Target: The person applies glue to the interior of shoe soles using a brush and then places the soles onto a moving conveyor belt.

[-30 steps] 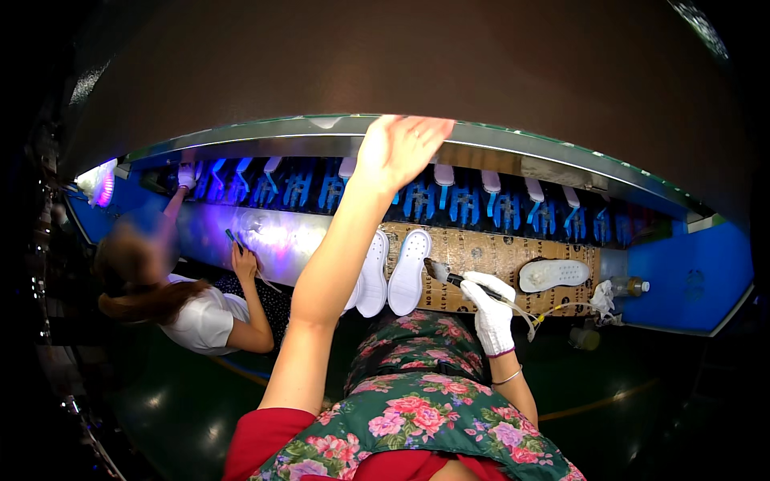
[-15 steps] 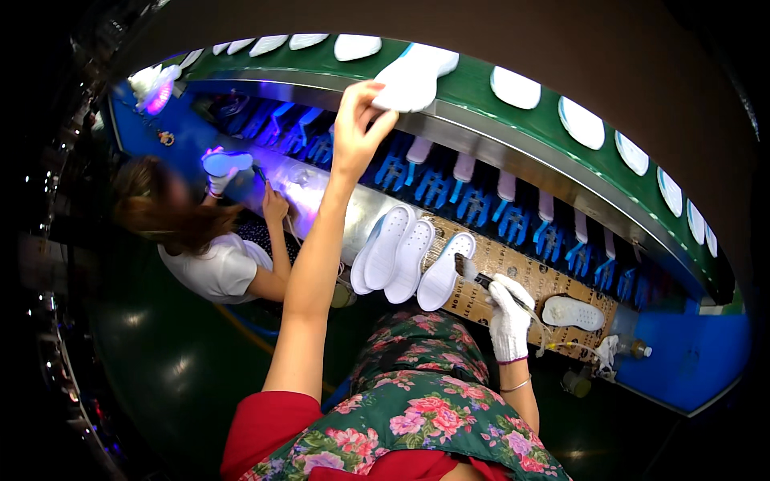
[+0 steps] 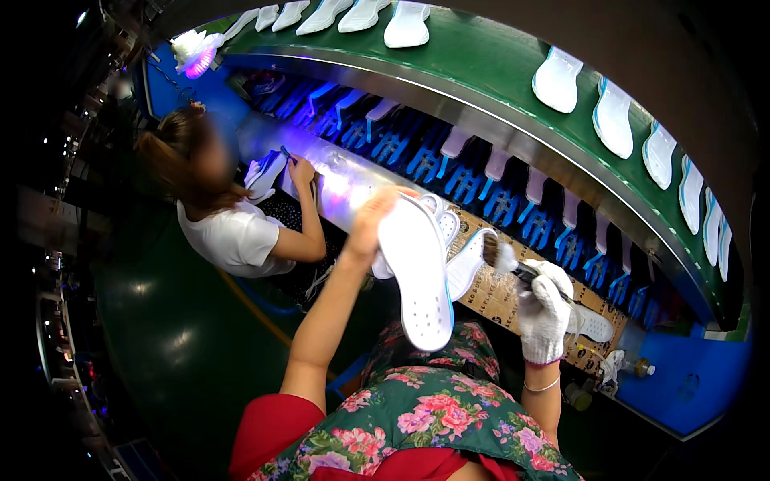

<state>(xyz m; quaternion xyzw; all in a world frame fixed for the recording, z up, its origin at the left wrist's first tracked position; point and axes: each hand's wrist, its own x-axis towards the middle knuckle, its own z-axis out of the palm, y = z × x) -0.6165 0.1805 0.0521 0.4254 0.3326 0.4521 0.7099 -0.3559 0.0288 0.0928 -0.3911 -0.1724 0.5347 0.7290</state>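
My bare left hand [image 3: 371, 226] grips a white shoe sole [image 3: 417, 276] with a blue edge by one end. That sole is tilted, its face with small holes near the far end turned toward me, and it covers part of the soles behind. In my right hand [image 3: 545, 314], which wears a white knit glove, is a brush [image 3: 505, 256] with a dark handle and pale bristles, dark at the tip. The bristles are beside a white perforated sole [image 3: 468, 264] lying on the printed cardboard [image 3: 501, 298]; contact cannot be made out. More perforated soles [image 3: 449, 228] lie partly hidden behind the held one.
A green conveyor belt [image 3: 489, 52] carries spaced white soles [image 3: 555, 82]. Below it runs a rack of blue brackets [image 3: 425, 164] with pinkish sole-shaped plates. At left sits a co-worker [image 3: 228, 232] holding a sole and a thin tool. Another sole [image 3: 592, 325] and a bottle [image 3: 644, 367] are at right.
My left hand has brought the sole from the belt's edge down in front of me, over the soles on the bench. My gloved hand with the brush has shifted slightly right; the view has turned.
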